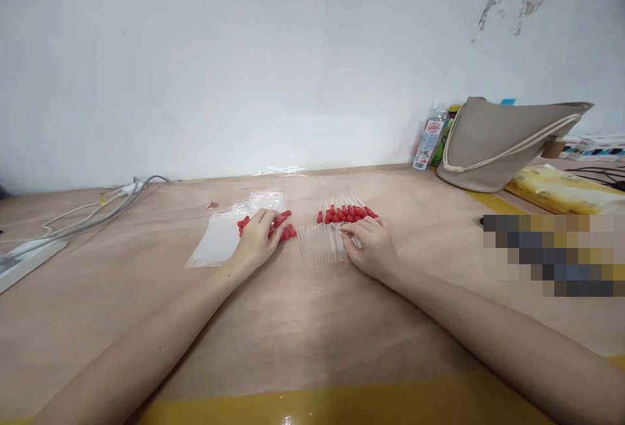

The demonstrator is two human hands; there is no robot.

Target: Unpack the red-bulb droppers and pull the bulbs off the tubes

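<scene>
My left hand (260,236) is at a small pile of red rubber dropper bulbs (291,230), its thumb and fingertips closed on one of them. Part of the pile is hidden under that hand. To the right, a row of clear thin dropper tubes (317,245) lies side by side on the table. My right hand (372,243) is at the right end of this row, with thumb and fingers pinched on a tube that is partly hidden. Just behind the row lie several droppers with red bulbs (346,213) on their ends, clear tubes pointing to the wall.
Clear zip bags (212,241) lie left of the bulbs. Cables (110,211) and a white power strip (34,259) are at the far left. A grey bag (508,142), a bottle (430,138) and a yellow tissue pack (556,189) stand at the right by the wall.
</scene>
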